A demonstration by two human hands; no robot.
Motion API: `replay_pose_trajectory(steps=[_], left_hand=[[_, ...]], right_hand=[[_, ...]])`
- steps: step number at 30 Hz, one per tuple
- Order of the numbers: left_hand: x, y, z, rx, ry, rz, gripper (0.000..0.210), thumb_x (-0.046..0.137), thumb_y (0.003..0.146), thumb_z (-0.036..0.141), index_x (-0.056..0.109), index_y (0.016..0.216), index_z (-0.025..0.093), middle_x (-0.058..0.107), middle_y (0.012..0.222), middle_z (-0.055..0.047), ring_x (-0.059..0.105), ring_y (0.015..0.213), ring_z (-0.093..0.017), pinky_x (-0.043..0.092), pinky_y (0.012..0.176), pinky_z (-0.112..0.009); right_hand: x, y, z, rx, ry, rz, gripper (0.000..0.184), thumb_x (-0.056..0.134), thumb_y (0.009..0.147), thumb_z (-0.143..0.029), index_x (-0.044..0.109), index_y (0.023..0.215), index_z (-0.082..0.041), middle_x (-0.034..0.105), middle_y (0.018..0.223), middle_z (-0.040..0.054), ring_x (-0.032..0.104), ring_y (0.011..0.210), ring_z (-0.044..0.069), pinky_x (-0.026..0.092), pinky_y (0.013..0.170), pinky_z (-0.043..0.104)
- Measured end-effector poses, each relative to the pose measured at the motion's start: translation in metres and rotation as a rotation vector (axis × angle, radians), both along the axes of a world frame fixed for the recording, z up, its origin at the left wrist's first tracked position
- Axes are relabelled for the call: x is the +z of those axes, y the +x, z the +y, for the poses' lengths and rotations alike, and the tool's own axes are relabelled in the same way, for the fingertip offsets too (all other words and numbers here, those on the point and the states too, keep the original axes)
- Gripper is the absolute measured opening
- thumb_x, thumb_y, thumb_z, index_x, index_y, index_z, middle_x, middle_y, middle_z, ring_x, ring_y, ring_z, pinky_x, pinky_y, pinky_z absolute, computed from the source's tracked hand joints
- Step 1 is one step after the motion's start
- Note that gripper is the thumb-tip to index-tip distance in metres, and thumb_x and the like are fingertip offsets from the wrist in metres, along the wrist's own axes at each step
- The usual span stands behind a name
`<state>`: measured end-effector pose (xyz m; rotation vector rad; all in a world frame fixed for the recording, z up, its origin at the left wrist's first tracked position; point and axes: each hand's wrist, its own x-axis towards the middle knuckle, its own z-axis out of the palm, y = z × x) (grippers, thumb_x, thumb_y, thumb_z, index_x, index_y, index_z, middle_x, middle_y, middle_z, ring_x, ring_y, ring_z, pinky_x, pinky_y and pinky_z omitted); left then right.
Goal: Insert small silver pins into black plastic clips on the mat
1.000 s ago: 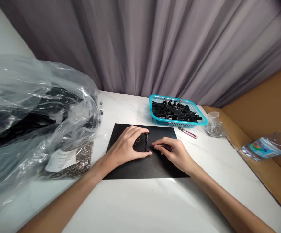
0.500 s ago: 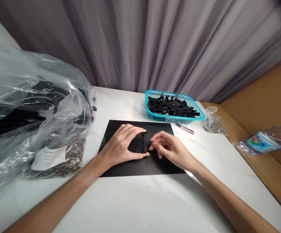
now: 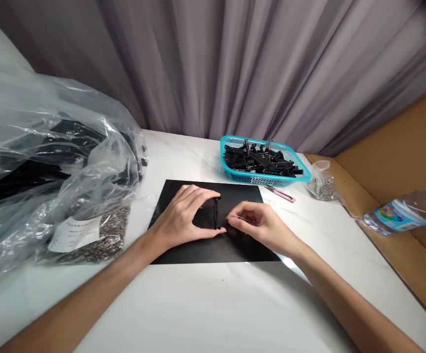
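Between the thumb and fingers of my left hand (image 3: 180, 215) is a narrow black plastic part (image 3: 216, 213), gripped by its two ends and held over a black mat (image 3: 191, 255). To its right, my right hand (image 3: 259, 221) pinches a thin metal pin (image 3: 237, 216) that points left toward the part. A gap separates the pin's tip from the part. The rest of the pin is hidden inside my right fingers.
Behind the mat stands a blue basket (image 3: 266, 181) heaped with black parts. A pink-handled cutter (image 3: 282, 194) and a small bag of metal pieces (image 3: 322, 187) lie nearby. Clear plastic bags (image 3: 113, 162) cover the left side; a cardboard box (image 3: 393, 152) with a plastic bottle (image 3: 397, 215) is right.
My right fingers have closed into a tighter pinch, and the pin now sticks out straighter toward the black part. My left hand keeps its hold almost unmoved.
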<state>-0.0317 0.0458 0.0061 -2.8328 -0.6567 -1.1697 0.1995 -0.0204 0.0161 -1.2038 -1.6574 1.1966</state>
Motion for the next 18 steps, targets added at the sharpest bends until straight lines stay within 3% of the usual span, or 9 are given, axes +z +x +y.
replay_pose_trajectory(steps=[3,9,13,18], left_hand=[[0.000,0.000,0.000,0.012,-0.012,0.000,0.058,0.081,0.081,0.045,0.056,0.126,0.018,0.071,0.110,-0.009,0.066,0.101,-0.026,0.048,0.092,-0.041],[-0.002,0.000,0.000,-0.006,-0.030,0.023,0.055,0.080,0.081,0.034,0.055,0.127,0.018,0.071,0.112,-0.008,0.066,0.102,-0.026,0.047,0.093,-0.041],[-0.001,0.000,0.000,-0.019,-0.016,0.030,0.054,0.079,0.082,0.034,0.054,0.127,0.018,0.072,0.112,-0.009,0.067,0.102,-0.026,0.046,0.094,-0.042],[-0.001,0.000,-0.001,-0.012,-0.026,0.023,0.054,0.079,0.082,0.036,0.055,0.127,0.019,0.073,0.113,-0.008,0.067,0.102,-0.026,0.046,0.093,-0.041]], right_hand=[[-0.001,-0.001,0.000,0.039,-0.090,0.121,0.024,0.076,0.089,-0.042,0.071,0.090,-0.018,0.067,0.081,0.0010,0.057,0.068,0.012,0.046,0.062,0.025],[0.000,-0.009,-0.003,0.025,-0.105,0.182,0.022,0.078,0.086,-0.039,0.074,0.087,-0.017,0.071,0.082,0.0031,0.061,0.071,0.013,0.049,0.067,0.027],[-0.002,-0.011,-0.005,-0.016,-0.024,0.086,0.018,0.076,0.087,-0.037,0.075,0.087,-0.018,0.073,0.083,0.0038,0.062,0.073,0.015,0.047,0.067,0.028],[-0.005,-0.009,-0.007,-0.068,0.102,-0.022,0.017,0.076,0.088,-0.032,0.073,0.102,-0.022,0.074,0.086,0.0011,0.060,0.072,0.014,0.045,0.065,0.028]])
